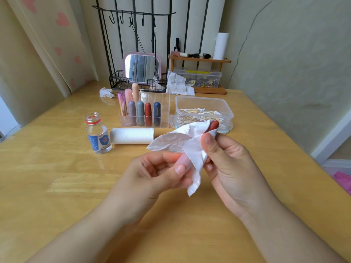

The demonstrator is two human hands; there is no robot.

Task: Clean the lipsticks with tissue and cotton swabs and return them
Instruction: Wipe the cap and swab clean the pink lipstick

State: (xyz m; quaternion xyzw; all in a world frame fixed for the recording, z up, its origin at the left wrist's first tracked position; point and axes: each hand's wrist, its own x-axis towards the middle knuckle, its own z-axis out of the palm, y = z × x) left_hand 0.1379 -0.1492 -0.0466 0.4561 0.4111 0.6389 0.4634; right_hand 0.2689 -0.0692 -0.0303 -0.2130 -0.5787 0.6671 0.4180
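Observation:
My left hand (157,168) grips the pale pink base of an open lipstick (183,160) over the middle of the wooden table. Its dark red bullet (213,125) sticks out at the upper right. My right hand (226,158) pinches a white tissue (182,141) wrapped round the lipstick's middle. Behind them, a clear acrylic organizer (163,111) holds several capped lipsticks (140,112) upright. A clear plastic box (204,103) to its right contains cotton swabs (199,112).
An open clear bottle (98,136) with a blue label stands at the left, beside a lying tissue roll (132,138). Crumpled tissues (106,92) lie near a pink mirror (142,67) and a black wire rack. A wooden shelf (199,59) with cosmetics stands at the back right.

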